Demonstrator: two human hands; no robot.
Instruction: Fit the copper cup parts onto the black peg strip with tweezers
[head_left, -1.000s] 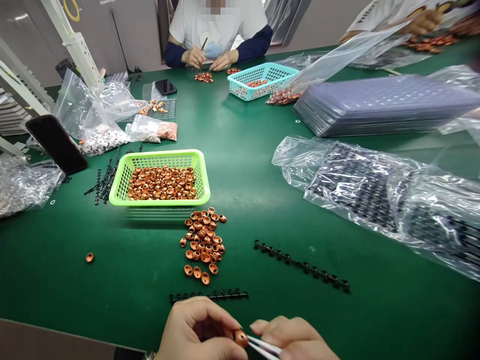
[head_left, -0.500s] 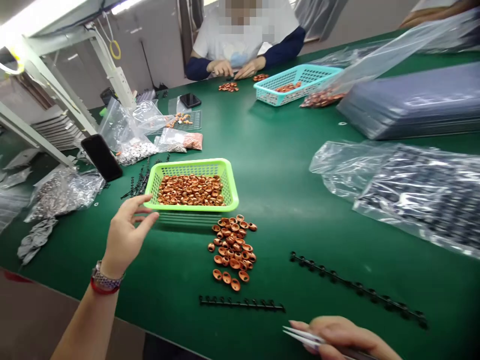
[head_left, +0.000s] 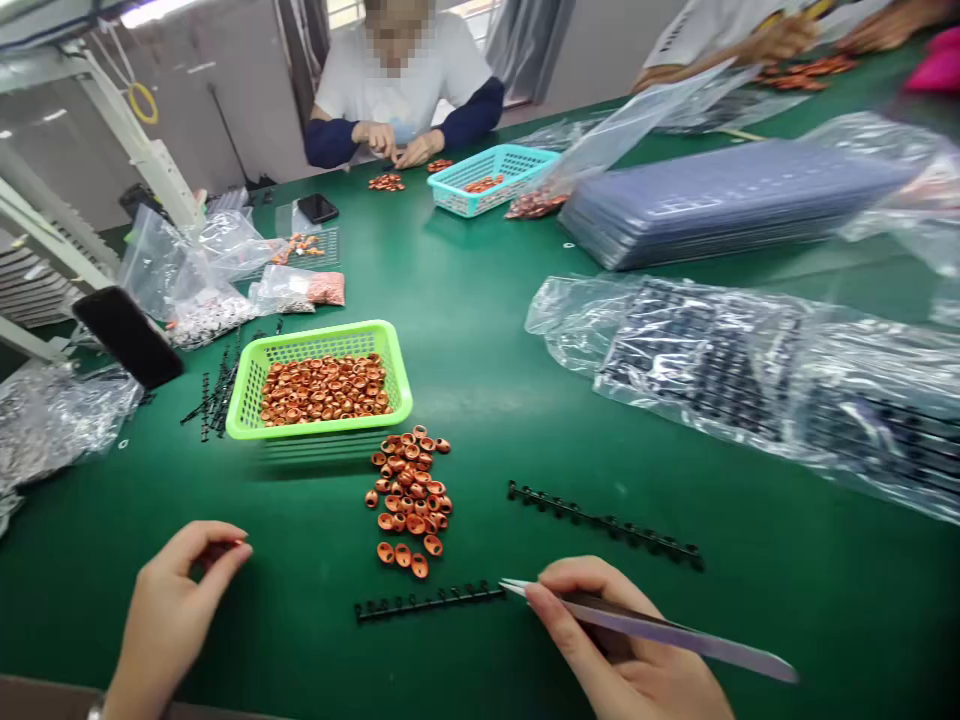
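My right hand grips a pair of metal tweezers, whose pale tips meet the right end of a short black strip with small knobs. On the left, my left hand hovers over the table, thumb and forefinger brought together; anything between them is too small or hidden to make out. Small copper-coloured oval cups lie in a loose pile beyond the short strip. More of them fill a light green basket behind the pile. A longer black knobbed strip lies past my right hand.
A plastic bag of black strips and a stack of clear sheets occupy the right. Leftward are a phone, bags of small parts and loose black strips. Across the table, a person works beside a turquoise basket.
My left hand has come away from the green basket toward me, its fingers closing. My right hand has brought the tweezers to the short strip's end. The view has turned right.
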